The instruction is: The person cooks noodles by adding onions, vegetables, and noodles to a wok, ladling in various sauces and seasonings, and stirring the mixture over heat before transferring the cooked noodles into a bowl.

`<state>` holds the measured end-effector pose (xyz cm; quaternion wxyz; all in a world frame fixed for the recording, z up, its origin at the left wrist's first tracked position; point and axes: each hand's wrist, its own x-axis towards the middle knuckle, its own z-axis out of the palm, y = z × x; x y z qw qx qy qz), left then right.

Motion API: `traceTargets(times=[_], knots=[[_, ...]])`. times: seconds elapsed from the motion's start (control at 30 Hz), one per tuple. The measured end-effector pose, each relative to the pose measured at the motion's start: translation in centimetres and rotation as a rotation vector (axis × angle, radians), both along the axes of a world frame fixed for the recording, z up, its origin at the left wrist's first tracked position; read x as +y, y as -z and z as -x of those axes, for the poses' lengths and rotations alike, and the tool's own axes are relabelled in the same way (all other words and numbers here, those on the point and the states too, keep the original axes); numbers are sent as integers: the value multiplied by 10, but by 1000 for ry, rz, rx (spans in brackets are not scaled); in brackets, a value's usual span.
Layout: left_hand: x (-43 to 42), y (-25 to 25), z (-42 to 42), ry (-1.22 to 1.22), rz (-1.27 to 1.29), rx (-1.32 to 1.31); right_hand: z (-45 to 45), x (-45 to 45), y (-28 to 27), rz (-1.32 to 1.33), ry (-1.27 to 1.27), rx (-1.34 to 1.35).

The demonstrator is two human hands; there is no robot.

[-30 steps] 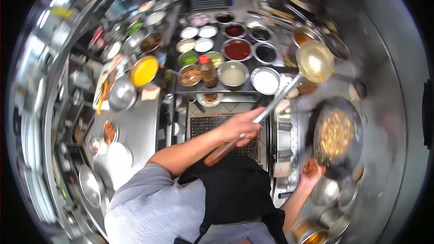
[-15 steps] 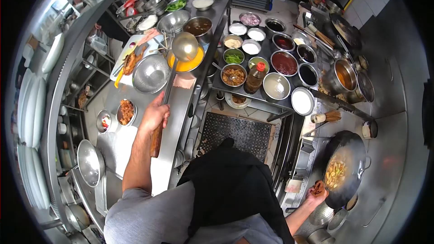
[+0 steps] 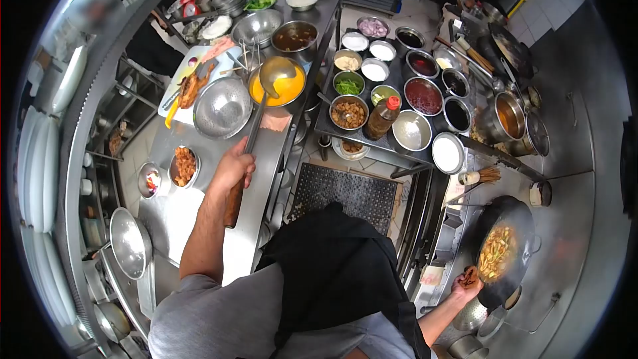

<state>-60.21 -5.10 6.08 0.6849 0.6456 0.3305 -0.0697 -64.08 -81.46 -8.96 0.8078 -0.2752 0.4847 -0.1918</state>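
My left hand (image 3: 234, 167) is closed round the wooden handle of a long ladle (image 3: 255, 127). The ladle's round metal head is over a bowl of beaten egg (image 3: 292, 90) on the left counter; whether it touches the egg I cannot tell. Low on the right, my right hand (image 3: 464, 287) grips the near edge or handle of a dark wok (image 3: 493, 216) through a brown cloth (image 3: 471, 276). Chopped yellow-brown food (image 3: 498, 252) lies steaming in the wok. Left of the egg stands a perforated metal colander (image 3: 224, 108).
Several bowls of sauces, powders and greens crowd the middle table, with a red-capped bottle (image 3: 382, 119). Bowls of brown pieces (image 3: 184, 166) and red-white bits (image 3: 150, 180) sit on the left counter (image 3: 166, 209). Stacked plates (image 3: 40, 166) line the left shelf. A black mat (image 3: 342, 198) covers the floor.
The ladle's head has shifted slightly right and down over the egg and now looks yellowish inside. Food in the wok has spread. A blurred shape and dark clothing have appeared at upper left.
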Motion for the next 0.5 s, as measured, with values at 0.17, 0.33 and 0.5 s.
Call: traceTargets(times=[0.17, 0.33, 0.5], knots=[[-5, -6, 0, -193, 296, -49, 3, -9, 4, -12, -20, -7], [-11, -6, 0, -303, 410, -116, 7, -24, 4, -29, -18, 0], [-3, -4, 7, -369, 554, -176, 3, -28, -8, -44, -16, 3]])
